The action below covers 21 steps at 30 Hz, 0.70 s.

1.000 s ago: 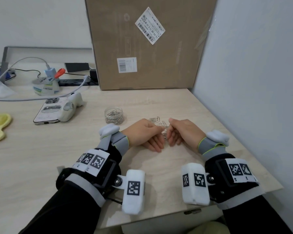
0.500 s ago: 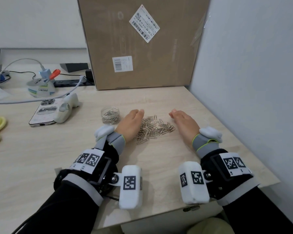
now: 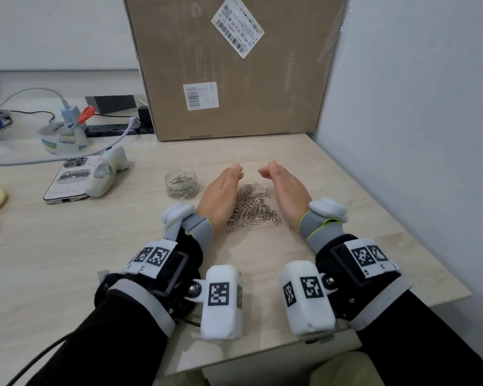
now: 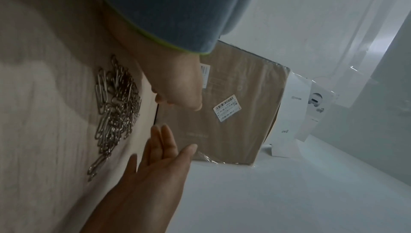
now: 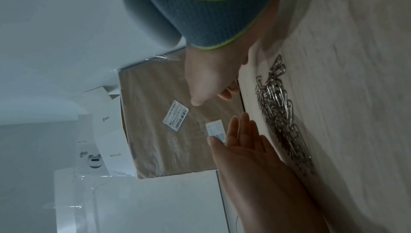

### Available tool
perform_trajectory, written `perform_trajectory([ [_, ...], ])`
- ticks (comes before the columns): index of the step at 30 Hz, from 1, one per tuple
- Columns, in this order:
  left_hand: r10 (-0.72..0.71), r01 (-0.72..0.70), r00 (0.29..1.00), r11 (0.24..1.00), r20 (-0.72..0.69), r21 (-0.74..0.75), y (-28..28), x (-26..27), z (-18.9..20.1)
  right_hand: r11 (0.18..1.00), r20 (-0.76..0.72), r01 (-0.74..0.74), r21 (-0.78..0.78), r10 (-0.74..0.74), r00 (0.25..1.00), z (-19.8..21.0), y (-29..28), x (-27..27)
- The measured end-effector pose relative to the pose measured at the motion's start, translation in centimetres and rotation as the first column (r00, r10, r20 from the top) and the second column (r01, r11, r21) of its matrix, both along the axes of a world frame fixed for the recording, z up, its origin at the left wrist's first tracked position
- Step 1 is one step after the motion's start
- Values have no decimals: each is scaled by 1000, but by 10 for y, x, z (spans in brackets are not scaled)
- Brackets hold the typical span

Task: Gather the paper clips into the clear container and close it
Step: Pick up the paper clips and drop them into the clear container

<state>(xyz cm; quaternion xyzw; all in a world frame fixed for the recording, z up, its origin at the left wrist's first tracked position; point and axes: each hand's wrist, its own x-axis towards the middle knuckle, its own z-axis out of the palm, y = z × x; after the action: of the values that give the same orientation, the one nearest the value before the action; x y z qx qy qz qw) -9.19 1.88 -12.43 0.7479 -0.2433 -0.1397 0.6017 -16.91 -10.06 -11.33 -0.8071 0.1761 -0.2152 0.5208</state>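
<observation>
"deli" tape dispenser (image 3: 64, 137) lettering

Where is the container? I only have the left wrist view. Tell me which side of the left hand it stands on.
Observer: The container stands on the table just outside the left hand, on the side away from the paper clips.
Operator: Report whether it is open.
Observer: It is open, with no lid on it, and some clips are already inside.
Operator: Name what lies beyond it.
Observer: A phone lies further left, apart from the container.
</observation>
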Motion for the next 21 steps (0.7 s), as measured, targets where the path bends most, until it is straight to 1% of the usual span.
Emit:
perform_trajectory([
  [1, -3, 0, 999, 999, 55, 53, 1, 1, 0, 998, -38, 13, -55, -15, 999, 1, -1, -1],
  [3, -31, 7, 990, 986, 140, 166, 2, 2, 0, 986, -144, -23, -166, -1, 990, -1, -1, 3],
  [5, -70, 35, 986, 976, 154, 217, 1, 2, -1, 967, -234, -77, -245, 18, 972, -7, -5, 11],
  [7, -94, 58, 985, 969, 144, 241, -1, 1, -1, 960, -292, -101, -261, 22, 956, -11, -7, 17],
  [8, -94, 56, 985, 967, 145, 249, -1, 0, -1, 964, -306, -104, -244, 26, 952, -13, -8, 19],
  [10, -76, 35, 984, 968, 158, 248, -1, 0, 0, 977, -276, -103, -184, 49, 960, -13, -7, 21],
  [12, -45, 5, 984, 975, 174, 221, 0, -1, 3, 988, -194, -87, -124, 62, 979, -11, -6, 20],
  [14, 16, -51, 983, 982, 184, 184, 1, -2, 5, 997, -106, -48, -58, 42, 993, -9, -6, 17],
  [17, 91, -121, 975, 983, 204, 141, 3, -3, 9, 999, -57, -33, -41, 31, 998, -8, -6, 14],
  [19, 114, -162, 950, 976, 292, 148, 4, -4, 9, 997, -41, -35, -66, 33, 999, -8, -7, 12],
  [21, 196, -255, 883, 963, 427, 87, 6, -2, 10, 997, 1, -10, -74, 10, 1000, -8, -8, 12],
])
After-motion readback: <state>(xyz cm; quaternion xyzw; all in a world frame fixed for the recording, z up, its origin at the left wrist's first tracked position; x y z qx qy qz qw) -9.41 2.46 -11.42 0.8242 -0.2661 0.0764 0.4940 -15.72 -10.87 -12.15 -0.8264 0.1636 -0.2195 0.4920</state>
